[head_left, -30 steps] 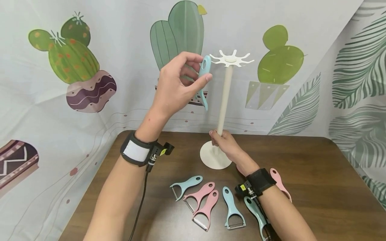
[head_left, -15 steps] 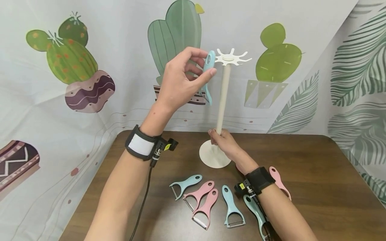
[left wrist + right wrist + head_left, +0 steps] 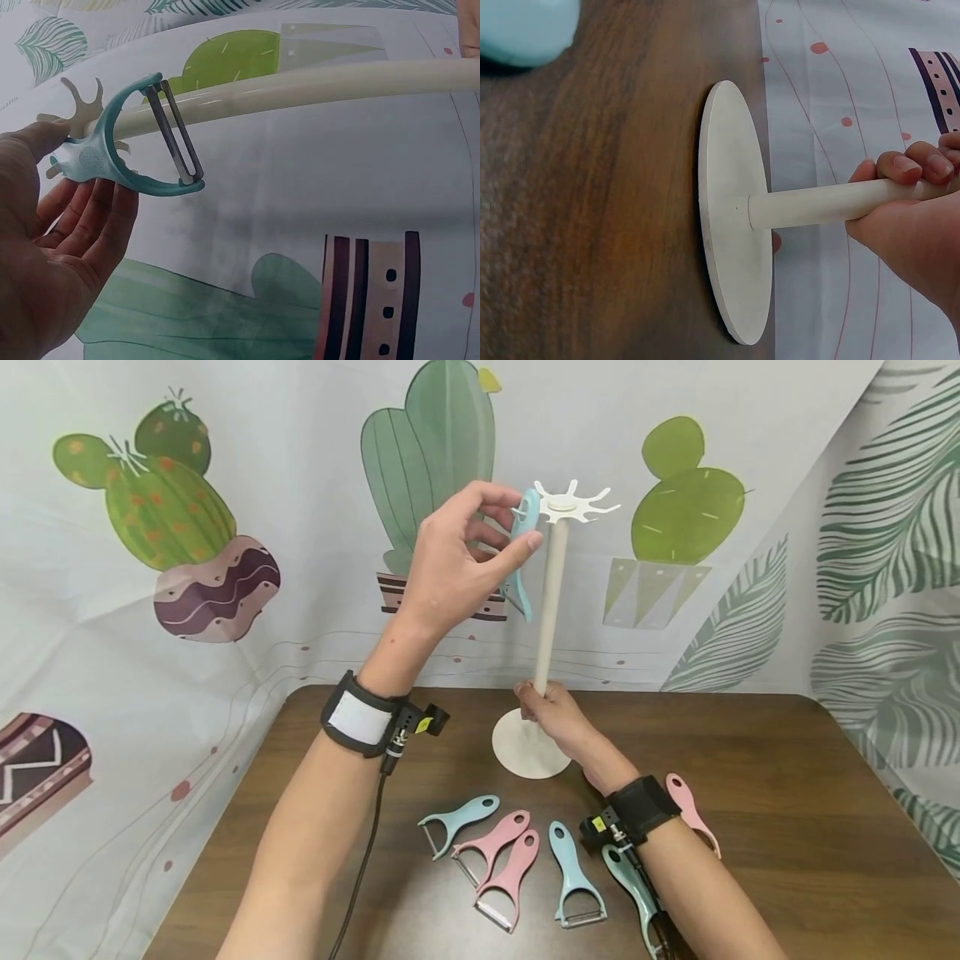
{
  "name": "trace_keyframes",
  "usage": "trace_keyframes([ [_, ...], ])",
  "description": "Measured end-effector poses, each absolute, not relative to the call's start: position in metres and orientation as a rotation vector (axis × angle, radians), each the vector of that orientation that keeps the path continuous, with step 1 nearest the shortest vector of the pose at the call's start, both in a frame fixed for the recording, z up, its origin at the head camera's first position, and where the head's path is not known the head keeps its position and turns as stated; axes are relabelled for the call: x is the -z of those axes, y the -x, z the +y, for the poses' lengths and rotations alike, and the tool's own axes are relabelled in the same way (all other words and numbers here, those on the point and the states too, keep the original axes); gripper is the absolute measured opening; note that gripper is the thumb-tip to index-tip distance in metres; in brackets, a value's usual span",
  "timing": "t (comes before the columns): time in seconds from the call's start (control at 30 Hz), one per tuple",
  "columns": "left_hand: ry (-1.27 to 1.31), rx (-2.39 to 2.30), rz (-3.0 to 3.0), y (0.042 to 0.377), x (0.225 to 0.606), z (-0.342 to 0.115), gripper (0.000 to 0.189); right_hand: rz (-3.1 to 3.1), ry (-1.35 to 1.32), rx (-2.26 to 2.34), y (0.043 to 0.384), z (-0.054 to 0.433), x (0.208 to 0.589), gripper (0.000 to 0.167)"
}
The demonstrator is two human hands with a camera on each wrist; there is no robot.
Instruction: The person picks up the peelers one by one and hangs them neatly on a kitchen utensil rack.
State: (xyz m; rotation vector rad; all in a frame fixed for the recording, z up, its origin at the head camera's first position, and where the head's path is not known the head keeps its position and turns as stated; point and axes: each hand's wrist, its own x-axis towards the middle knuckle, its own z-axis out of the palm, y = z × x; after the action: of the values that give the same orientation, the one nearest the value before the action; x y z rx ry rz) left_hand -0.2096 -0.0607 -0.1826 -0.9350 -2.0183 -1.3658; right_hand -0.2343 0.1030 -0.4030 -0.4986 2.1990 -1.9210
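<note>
A light-blue Y-shaped peeler (image 3: 528, 522) hangs blade-down from the fingertips of my left hand (image 3: 450, 564), pinched at the handle between thumb and fingers. Its handle hole is at one prong of the stand's white star-shaped top (image 3: 564, 506); the prong's tip shows on the hand's side of the handle. In the left wrist view the peeler's metal blade (image 3: 174, 131) faces away from the palm. My right hand (image 3: 558, 714) grips the cream pole (image 3: 553, 602) low down, just above the round base (image 3: 735, 210), which stands on the table.
Several peelers lie on the brown table (image 3: 765, 760): a blue one (image 3: 461, 814), two overlapping pink ones (image 3: 512, 875), another blue one (image 3: 570, 864), a pale green one (image 3: 628, 881) partly under the right forearm, and a pink one (image 3: 688, 806) beyond it. A cactus-print cloth (image 3: 300, 460) hangs behind.
My left hand has moved right and slightly up, bringing the peeler from beside the star-shaped top onto a prong, whose tip now shows past the handle. The right hand keeps its hold.
</note>
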Motion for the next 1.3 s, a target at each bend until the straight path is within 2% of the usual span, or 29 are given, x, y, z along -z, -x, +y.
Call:
trace_keyframes([
  [0.47, 0.939, 1.349, -2.029, 0.214, 0.190, -0.059, 0.036, 2.192, 0.503, 1.931, 0.236, 0.102, 0.406, 0.041],
  [0.7, 0.939, 1.399, -2.015, 0.216, 0.193, -0.058, 0.037, 2.196, 0.501, 1.949, 0.251, 0.104, 0.429, 0.043],
  [0.93, 0.993, 1.417, -1.960, 0.215, 0.195, -0.059, 0.038, 2.227, 0.487, 1.946, 0.249, 0.105, 0.429, 0.042],
  [1.13, 0.858, 1.365, -1.995, 0.208, 0.189, -0.068, 0.034, 2.204, 0.494, 1.935, 0.250, 0.103, 0.421, 0.042],
  [1.3, 0.769, 1.269, -2.024, 0.207, 0.195, -0.077, 0.034, 2.181, 0.484, 1.957, 0.255, 0.104, 0.432, 0.040],
])
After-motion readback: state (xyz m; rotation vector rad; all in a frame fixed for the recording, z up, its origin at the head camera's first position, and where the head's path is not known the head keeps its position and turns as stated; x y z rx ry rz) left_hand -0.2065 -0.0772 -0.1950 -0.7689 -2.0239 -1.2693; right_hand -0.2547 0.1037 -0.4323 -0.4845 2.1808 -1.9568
